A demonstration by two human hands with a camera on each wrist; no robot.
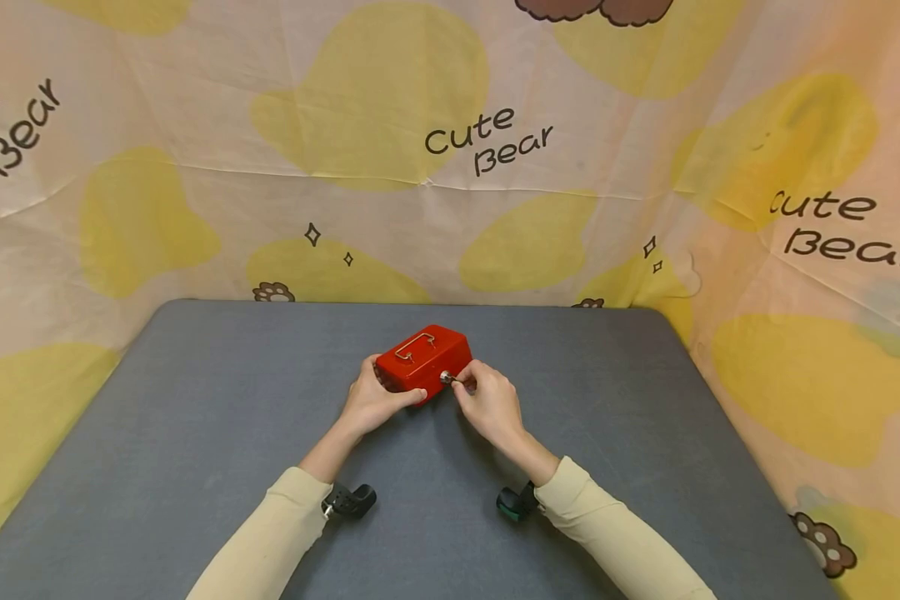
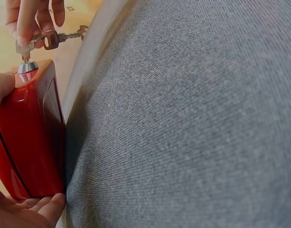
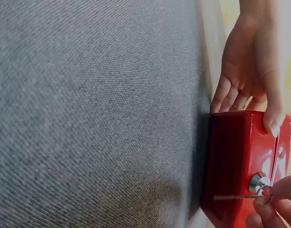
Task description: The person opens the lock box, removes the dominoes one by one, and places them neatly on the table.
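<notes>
A small red metal cash box (image 1: 429,362) with a wire handle (image 1: 417,337) on its lid sits at an angle on the table. My left hand (image 1: 369,404) grips its left end, thumb on the front face and fingers round the far side. At the silver round lock (image 2: 27,67), my right hand (image 1: 492,403) pinches a key (image 2: 25,51) whose tip is at the keyhole. From the same ring, a second key (image 2: 68,36) sticks out sideways below the fingers. The pinched key's head is mostly covered by the fingertips.
The grey cloth-covered table (image 1: 210,433) spreads out around the box. Behind and to the sides hangs a patterned curtain (image 1: 390,225) with yellow patches and lettering. Black wrist straps (image 1: 356,501) hang below both sleeve cuffs.
</notes>
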